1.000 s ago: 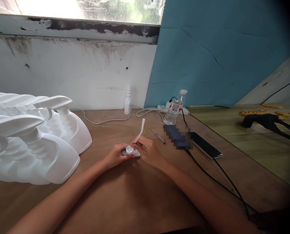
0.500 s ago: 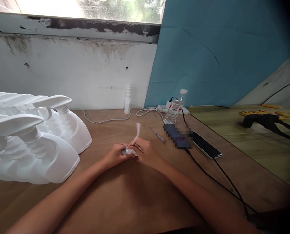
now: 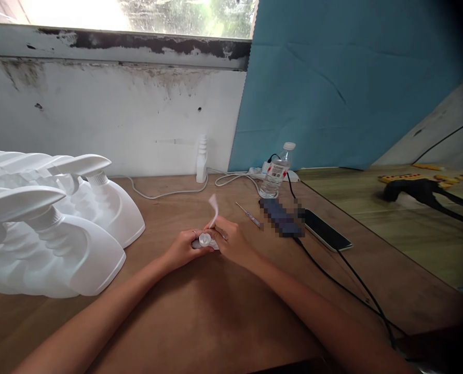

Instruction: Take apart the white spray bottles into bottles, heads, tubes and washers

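My left hand (image 3: 181, 249), with a ring on one finger, is closed around a small white plastic piece (image 3: 205, 239) just above the table. Its round end faces up towards me, while the rest is mostly covered by fingers. Close against it on the right, my right hand (image 3: 233, 240) has its fingers bent and pinched together. From those fingers a thin, whitish, flexible strip (image 3: 214, 205) sticks up, its upper end blurred. I cannot tell whether the strip joins the plastic piece.
White spray bottles (image 3: 95, 249) stand in rows at left. A narrow white bottle (image 3: 202, 161) is by the wall. To the right are a screwdriver (image 3: 249, 215), a water bottle (image 3: 277, 174), a pixelated dark object (image 3: 282, 218), a phone (image 3: 328, 229) and black cables (image 3: 332, 280).
My right thumb and fingers have shifted back slightly from the plastic piece, so its round end shows more fully. The strip's upper end has swung left. The whole view has shifted a little.
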`<state>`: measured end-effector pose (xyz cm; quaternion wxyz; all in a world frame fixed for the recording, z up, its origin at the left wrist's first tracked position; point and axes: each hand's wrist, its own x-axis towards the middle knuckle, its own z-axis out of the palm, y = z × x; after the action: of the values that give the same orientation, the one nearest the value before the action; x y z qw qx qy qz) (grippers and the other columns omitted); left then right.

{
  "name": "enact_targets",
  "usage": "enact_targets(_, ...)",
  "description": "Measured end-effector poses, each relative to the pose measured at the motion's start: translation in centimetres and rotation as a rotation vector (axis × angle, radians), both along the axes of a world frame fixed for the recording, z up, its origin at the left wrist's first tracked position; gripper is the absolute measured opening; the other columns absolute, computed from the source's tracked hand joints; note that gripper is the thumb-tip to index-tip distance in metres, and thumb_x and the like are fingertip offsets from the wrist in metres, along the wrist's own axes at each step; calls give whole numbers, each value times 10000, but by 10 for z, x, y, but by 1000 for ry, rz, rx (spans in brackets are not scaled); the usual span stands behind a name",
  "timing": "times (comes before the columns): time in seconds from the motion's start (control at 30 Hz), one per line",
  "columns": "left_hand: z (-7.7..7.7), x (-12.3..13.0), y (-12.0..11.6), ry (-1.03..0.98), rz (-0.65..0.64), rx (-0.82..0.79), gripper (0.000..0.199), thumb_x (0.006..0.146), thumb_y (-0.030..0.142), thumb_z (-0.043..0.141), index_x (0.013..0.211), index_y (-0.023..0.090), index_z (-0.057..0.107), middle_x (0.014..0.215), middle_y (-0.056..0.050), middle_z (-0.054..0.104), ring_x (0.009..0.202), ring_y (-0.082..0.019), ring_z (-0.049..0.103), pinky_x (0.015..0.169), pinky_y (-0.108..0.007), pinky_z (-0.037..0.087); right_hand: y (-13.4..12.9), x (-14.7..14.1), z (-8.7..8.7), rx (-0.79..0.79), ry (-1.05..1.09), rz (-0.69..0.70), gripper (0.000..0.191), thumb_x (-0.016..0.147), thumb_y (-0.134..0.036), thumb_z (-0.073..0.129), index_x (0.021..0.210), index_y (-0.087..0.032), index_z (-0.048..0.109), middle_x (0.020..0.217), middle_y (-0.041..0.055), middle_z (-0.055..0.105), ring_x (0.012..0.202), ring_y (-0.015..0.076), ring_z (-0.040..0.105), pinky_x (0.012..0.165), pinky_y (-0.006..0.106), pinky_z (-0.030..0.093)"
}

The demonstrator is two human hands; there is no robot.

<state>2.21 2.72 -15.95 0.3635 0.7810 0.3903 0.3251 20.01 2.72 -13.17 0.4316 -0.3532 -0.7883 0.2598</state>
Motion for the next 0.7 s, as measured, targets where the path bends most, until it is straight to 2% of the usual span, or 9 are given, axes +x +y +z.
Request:
enact_targets(0.37, 0, 0, 0, 10, 5, 25, 286, 778, 417, 680, 848, 140, 661, 811, -22, 639, 714, -136, 535, 672, -241, 408, -5, 4, 3, 12, 79, -9, 140, 922, -271, 505, 829, -192, 574, 748, 8, 603, 701, 135, 572, 655, 255, 434)
enact_targets(0.7, 0, 0, 0, -11, 0, 23, 255, 784, 390, 667, 820, 138, 658, 771, -11, 629, 699, -131, 527, 652, -225, 406, -2, -2, 1, 89, -73, 28, 180, 926, -221, 440, 764, -200, 516, 760, 28, 580, 701, 154, 530, 667, 286, 417)
